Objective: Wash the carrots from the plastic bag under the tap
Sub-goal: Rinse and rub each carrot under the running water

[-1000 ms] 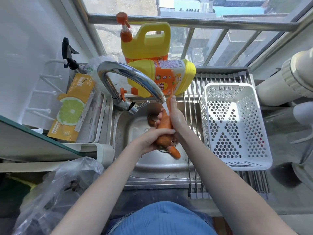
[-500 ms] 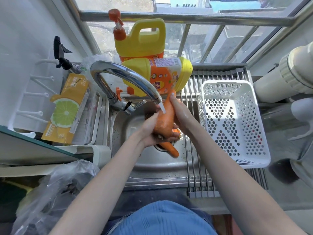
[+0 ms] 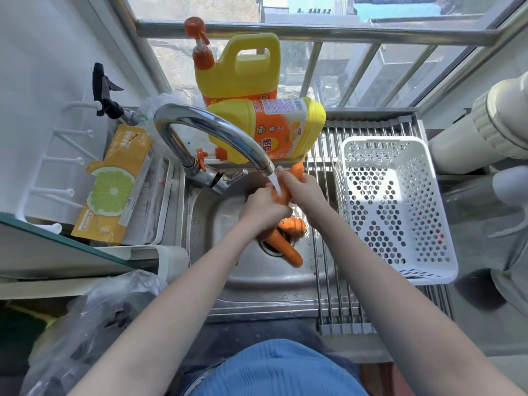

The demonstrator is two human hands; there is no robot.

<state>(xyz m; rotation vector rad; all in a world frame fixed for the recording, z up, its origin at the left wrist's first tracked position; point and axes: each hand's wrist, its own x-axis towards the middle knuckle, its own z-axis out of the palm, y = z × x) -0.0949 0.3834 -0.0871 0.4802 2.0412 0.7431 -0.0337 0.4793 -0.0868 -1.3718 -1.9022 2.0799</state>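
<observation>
Both hands grip 1 carrot under tap stream: left hand low, right hand high. 2 carrots lie in sink. Bag on counter, left.

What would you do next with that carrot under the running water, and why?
Probably turn the carrot a little in both hands, the left hand and right hand, so the stream from the tap reaches another side. Water hits only its middle, and two more carrots wait in the sink.
</observation>
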